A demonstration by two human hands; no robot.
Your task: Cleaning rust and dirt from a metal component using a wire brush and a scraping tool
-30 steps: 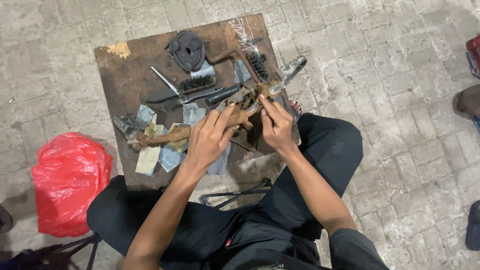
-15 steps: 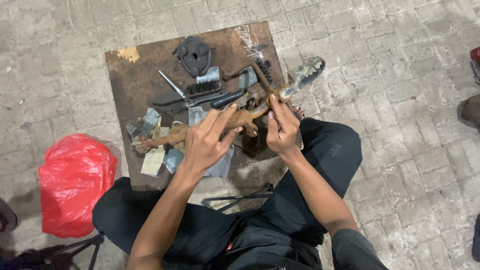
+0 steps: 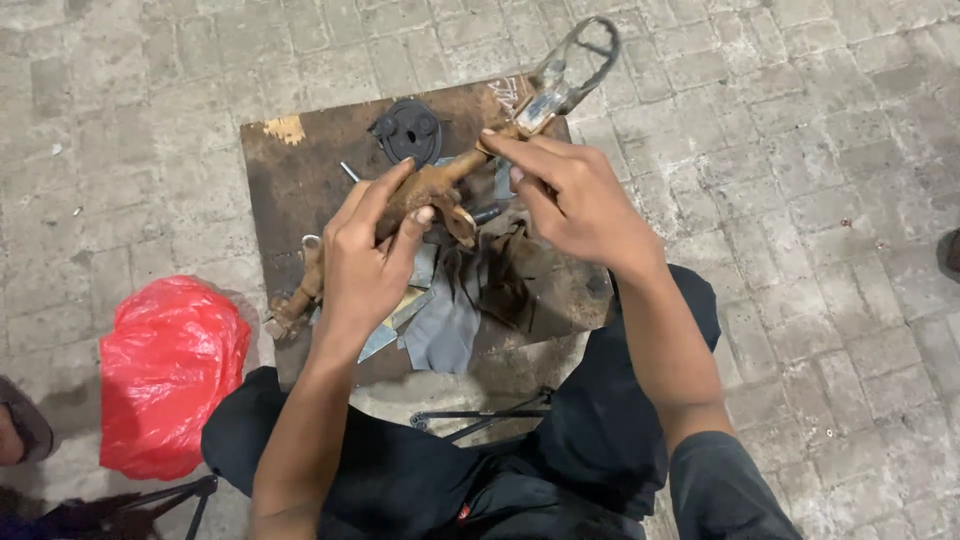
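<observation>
A crumpled red plastic bag (image 3: 170, 375) is seen on the grey paved floor (image 3: 820, 150), left of the brown wooden desk (image 3: 300, 180). A black round metal part (image 3: 410, 130) and grey cloth scraps (image 3: 445, 325) lie on the desk.

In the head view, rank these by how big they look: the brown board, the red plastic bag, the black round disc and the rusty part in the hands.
1. Brown board
2. Red plastic bag
3. Rusty part, though raised nearer the camera, so unsure
4. Black round disc
</observation>
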